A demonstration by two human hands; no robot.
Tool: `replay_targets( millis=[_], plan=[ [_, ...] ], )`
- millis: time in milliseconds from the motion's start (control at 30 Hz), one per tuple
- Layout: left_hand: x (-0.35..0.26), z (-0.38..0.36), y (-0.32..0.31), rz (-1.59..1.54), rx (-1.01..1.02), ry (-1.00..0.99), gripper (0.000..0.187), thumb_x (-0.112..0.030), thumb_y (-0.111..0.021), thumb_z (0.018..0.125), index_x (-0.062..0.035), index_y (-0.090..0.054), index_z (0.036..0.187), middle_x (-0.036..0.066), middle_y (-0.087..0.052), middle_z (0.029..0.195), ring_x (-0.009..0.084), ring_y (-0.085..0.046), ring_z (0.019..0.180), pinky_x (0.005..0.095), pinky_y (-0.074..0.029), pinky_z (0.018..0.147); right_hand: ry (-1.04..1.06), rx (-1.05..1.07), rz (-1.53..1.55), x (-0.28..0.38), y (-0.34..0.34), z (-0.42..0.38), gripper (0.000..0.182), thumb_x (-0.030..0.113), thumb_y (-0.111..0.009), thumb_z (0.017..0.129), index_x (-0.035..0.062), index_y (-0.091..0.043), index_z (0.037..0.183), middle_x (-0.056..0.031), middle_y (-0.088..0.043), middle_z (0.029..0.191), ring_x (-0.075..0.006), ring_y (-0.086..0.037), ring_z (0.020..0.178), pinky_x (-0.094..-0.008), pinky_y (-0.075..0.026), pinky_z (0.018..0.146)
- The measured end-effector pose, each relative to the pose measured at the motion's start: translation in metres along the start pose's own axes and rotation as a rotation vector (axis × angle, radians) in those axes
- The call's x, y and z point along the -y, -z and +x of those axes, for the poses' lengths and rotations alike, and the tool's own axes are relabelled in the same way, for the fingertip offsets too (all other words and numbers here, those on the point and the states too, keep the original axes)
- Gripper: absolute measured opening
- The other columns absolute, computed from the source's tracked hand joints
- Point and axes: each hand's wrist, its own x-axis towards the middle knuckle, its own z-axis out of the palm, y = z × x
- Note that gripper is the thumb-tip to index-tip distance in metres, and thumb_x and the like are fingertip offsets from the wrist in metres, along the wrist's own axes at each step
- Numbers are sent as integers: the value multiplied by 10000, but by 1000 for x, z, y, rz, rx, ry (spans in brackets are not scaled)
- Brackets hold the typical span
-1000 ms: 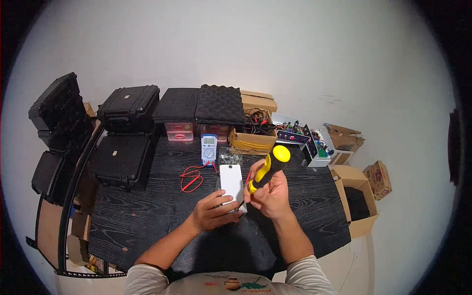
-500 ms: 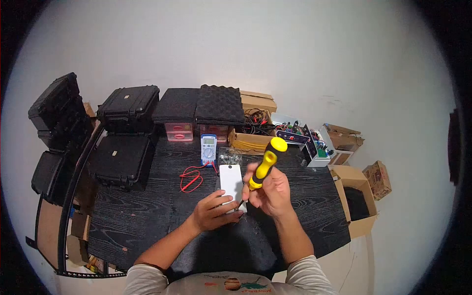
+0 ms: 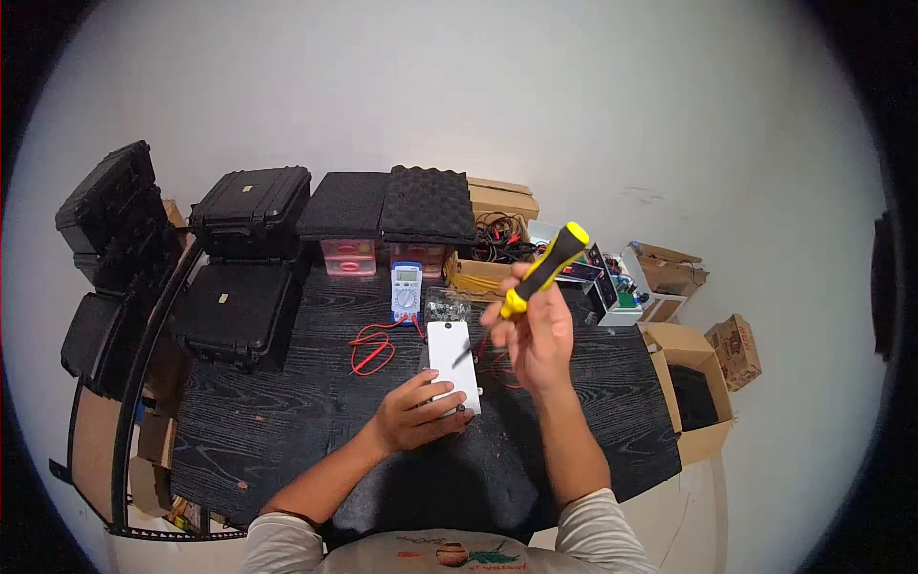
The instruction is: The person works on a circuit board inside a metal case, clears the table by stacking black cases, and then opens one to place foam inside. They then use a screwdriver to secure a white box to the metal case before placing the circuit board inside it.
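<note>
My right hand (image 3: 540, 349) grips a yellow-and-black screwdriver (image 3: 550, 268) with its thumb and fingers. The handle tilts up to the right, and the dark shaft points down left over a white rectangular case (image 3: 448, 354), its tip apart from the surface. My left hand (image 3: 419, 411) holds the lower end of that case, fingers lying across it. One dark round screw or hole shows at the top end of the case, another near my left fingertips. Just beyond the case lies a clear plastic tray (image 3: 448, 304) of small parts.
A blue-framed multimeter (image 3: 406, 292) with red leads (image 3: 371, 352) lies behind the case. Black hard cases (image 3: 234, 311) stack at the left. Foam-topped drawers (image 3: 349, 256), a carton of cables (image 3: 497, 239) and circuit-board units (image 3: 612, 287) line the back. An open carton (image 3: 688, 383) stands right.
My right hand has lifted the screwdriver up and to the right, drawing its tip away from the lower end of the case. My left hand stays on the case.
</note>
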Motion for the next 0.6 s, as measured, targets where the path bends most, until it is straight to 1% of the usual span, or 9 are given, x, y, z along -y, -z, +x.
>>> replay_targets(
  millis=[33,133,167,333,433,533,600],
  plan=[
    [-1,0,-1,4,-9,4,340,-339,-820,862,-244,-737,1178,-31,-675,1271,214,-645,1165,445,-580,1007,27,-7,-32,-4,3,9,444,278,-535,1114,-17,-485,1442,-129,-645,1217,-230,-725,953,-274,-585,674],
    [-3,0,-3,-6,-28,32,332,-333,-824,855,-243,-737,1162,-30,-682,1274,220,-650,1164,450,-570,1010,65,-1,-207,-18,8,29,418,255,-532,1116,-17,-498,1433,-117,-637,1244,-217,-719,952,-279,-589,706],
    [-3,-1,-3,-32,-26,49,333,-312,-831,846,-244,-739,1159,-31,-682,1272,219,-649,1163,453,-565,1017,61,5,-230,-21,6,33,392,240,-531,1118,-13,-514,1416,-106,-638,1241,-200,-714,953,-278,-588,721],
    [-5,5,1,-125,-33,106,346,-204,-859,798,-251,-758,1126,-32,-686,1256,213,-652,1130,470,-527,1055,46,23,-260,-38,6,47,385,247,-522,1122,-7,-517,1411,-101,-645,1223,-170,-711,929,-269,-584,704],
    [-7,5,4,-207,-16,166,334,-179,-872,777,-250,-773,1088,-32,-687,1205,208,-655,1075,492,-506,1065,28,32,-253,-42,10,49,383,247,-517,1124,-7,-517,1411,-99,-645,1218,-166,-710,915,-257,-580,694],
    [-13,11,3,-242,-26,231,329,-173,-873,770,-247,-783,1078,-35,-680,1137,201,-653,1031,522,-494,1047,30,32,-250,-40,8,49,384,249,-513,1126,-7,-519,1411,-96,-646,1210,-162,-710,907,-250,-577,691],
    [-13,15,6,-278,12,240,381,-154,-856,770,-260,-781,1127,-38,-646,1142,194,-645,1044,530,-483,1056,28,37,-244,-40,8,49,385,253,-513,1126,-7,-522,1410,-96,-646,1208,-161,-710,907,-251,-577,691]
  ],
)
